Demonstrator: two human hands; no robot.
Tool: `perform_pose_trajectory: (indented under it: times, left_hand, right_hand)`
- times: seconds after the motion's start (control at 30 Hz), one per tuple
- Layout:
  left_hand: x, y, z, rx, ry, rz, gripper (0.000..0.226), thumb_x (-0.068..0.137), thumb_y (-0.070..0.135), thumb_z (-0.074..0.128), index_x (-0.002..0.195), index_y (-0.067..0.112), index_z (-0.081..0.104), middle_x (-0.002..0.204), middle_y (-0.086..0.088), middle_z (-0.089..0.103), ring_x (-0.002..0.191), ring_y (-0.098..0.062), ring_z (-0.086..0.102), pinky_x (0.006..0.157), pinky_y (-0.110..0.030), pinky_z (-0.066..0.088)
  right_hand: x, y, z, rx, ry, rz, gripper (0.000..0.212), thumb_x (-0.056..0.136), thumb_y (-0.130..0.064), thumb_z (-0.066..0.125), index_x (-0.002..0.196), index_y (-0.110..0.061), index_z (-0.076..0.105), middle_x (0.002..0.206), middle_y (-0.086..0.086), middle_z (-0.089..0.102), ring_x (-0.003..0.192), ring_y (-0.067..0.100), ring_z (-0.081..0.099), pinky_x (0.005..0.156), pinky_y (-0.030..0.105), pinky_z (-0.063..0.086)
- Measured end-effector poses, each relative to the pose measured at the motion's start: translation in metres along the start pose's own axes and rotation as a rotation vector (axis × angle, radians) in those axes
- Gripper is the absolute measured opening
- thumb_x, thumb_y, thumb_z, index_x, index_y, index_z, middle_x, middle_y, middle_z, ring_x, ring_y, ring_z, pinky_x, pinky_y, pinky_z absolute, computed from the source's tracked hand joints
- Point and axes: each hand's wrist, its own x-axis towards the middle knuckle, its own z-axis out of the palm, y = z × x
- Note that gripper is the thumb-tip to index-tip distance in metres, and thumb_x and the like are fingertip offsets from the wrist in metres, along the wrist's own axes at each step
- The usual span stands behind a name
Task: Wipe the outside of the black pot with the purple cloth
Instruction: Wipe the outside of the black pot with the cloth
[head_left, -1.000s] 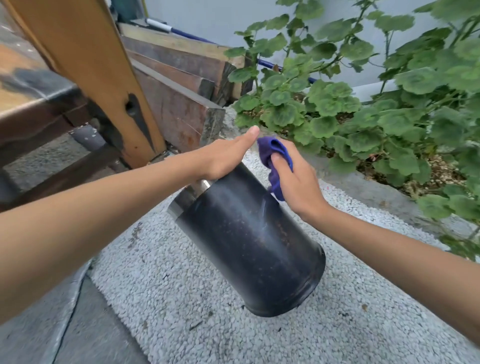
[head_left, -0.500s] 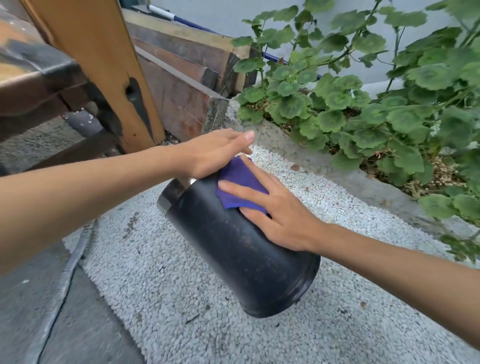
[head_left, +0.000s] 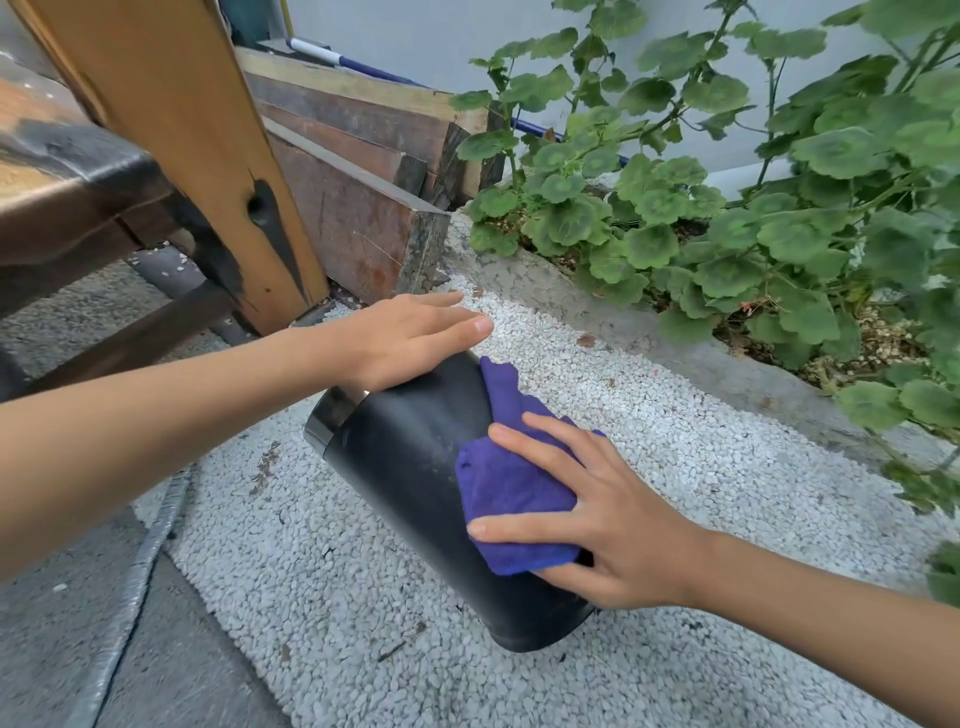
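The black pot (head_left: 405, 483) lies tilted over white gravel, its mouth toward the upper left and its base toward the lower right. My left hand (head_left: 410, 338) rests flat on the pot's upper rim end, fingers stretched out, steadying it. The purple cloth (head_left: 511, 493) is spread on the pot's side near the base. My right hand (head_left: 608, 514) presses down on the cloth with fingers apart, covering its right half.
A wooden bench leg (head_left: 208, 171) and stacked timber beams (head_left: 358, 156) stand behind the pot at left. A concrete kerb (head_left: 675, 343) with leafy green plants (head_left: 779, 208) borders the gravel at right. A grey hose (head_left: 135, 587) runs along the pavement at lower left.
My right hand has slid the cloth down the pot's side from near the rim toward the base. My left hand has stayed at the rim end.
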Motion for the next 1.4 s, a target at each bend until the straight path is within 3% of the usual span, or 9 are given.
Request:
perform_pose_trajectory:
  times: [0.13,0.5,0.6,0.7,0.77,0.9,1.0,1.2,1.4]
  left_hand:
    - [0.007,0.006,-0.003,-0.141,0.0,-0.058,0.071,0.097,0.066,0.023,0.143,0.022,0.053,0.154,0.0,0.045,0.143,-0.013,0.034,0.105,-0.022,0.019]
    - [0.019,0.024,-0.002,-0.356,-0.008,-0.083,0.08,0.08,0.079,0.039,0.149,0.036,0.044,0.157,0.018,0.036,0.14,0.0,0.03,0.113,-0.029,0.019]
    - [0.018,0.016,-0.006,-0.564,-0.072,-0.167,0.087,0.07,0.083,0.051,0.146,0.042,0.044,0.152,0.022,0.037,0.139,-0.011,0.036,0.111,-0.045,0.027]
    - [0.018,0.007,-0.008,-0.728,-0.052,-0.212,0.092,0.05,0.086,0.064,0.134,0.048,0.056,0.157,0.015,0.038,0.147,-0.017,0.031,0.12,-0.06,0.017]
    - [0.02,0.005,-0.008,-0.792,-0.045,-0.231,0.074,0.045,0.083,0.068,0.113,0.056,0.066,0.158,0.009,0.04,0.151,-0.018,0.024,0.122,-0.06,0.011]
    - [0.028,0.009,-0.007,-0.733,-0.086,-0.269,0.074,0.058,0.07,0.071,0.128,0.049,0.058,0.153,0.015,0.041,0.146,-0.013,0.03,0.119,-0.048,0.018]
    - [0.033,0.018,-0.007,-0.698,-0.118,-0.278,0.074,0.065,0.062,0.067,0.135,0.045,0.053,0.152,0.014,0.04,0.141,-0.012,0.033,0.106,-0.041,0.029]
    - [0.019,0.037,-0.019,-0.719,-0.065,-0.189,0.073,0.069,0.051,0.065,0.14,0.05,0.048,0.128,0.022,0.05,0.129,-0.013,0.042,0.077,-0.031,0.036]
    - [0.009,0.033,-0.041,-0.718,0.063,-0.022,0.082,0.071,0.048,0.067,0.147,0.053,0.036,0.156,0.024,0.035,0.143,-0.003,0.032,0.108,-0.046,0.027]
  right_hand:
    - [-0.024,-0.001,0.001,0.022,-0.006,-0.009,0.058,0.092,-0.039,0.069,0.144,-0.056,0.051,0.173,0.0,0.018,0.157,0.037,0.019,0.112,0.063,0.034]
    - [-0.058,0.003,-0.005,0.142,0.095,0.043,0.057,0.079,-0.011,0.061,0.126,-0.042,0.07,0.149,0.001,0.046,0.133,0.027,0.047,0.106,0.047,0.041]
    - [-0.052,0.007,-0.013,0.443,0.317,0.414,0.042,0.089,-0.019,0.056,0.12,-0.043,0.07,0.132,-0.009,0.06,0.121,0.012,0.059,0.099,0.024,0.047]
    - [-0.04,0.017,-0.025,0.781,0.592,0.992,0.026,0.105,-0.024,0.051,0.113,-0.043,0.068,0.101,-0.013,0.076,0.088,0.0,0.073,0.071,0.013,0.053]
    - [-0.04,0.025,-0.032,0.917,0.631,1.344,0.018,0.107,-0.025,0.049,0.109,-0.034,0.065,0.079,-0.008,0.078,0.065,0.008,0.074,0.056,0.021,0.057]
    - [-0.043,0.02,-0.024,1.105,0.395,1.698,0.019,0.108,-0.033,0.048,0.121,-0.027,0.059,0.1,0.017,0.077,0.094,0.033,0.073,0.088,0.05,0.059]
    - [-0.032,0.005,-0.018,1.245,0.357,1.767,0.021,0.104,-0.031,0.051,0.109,-0.018,0.067,0.086,0.012,0.08,0.081,0.029,0.075,0.072,0.043,0.061]
    - [-0.016,-0.006,-0.019,1.218,0.583,1.724,0.029,0.097,-0.014,0.051,0.101,-0.026,0.077,0.1,0.001,0.076,0.09,0.029,0.066,0.071,0.035,0.053]
    - [-0.014,-0.015,-0.03,1.104,0.709,1.608,0.029,0.096,-0.02,0.048,0.098,-0.036,0.073,0.097,0.0,0.074,0.089,0.023,0.065,0.073,0.038,0.049]
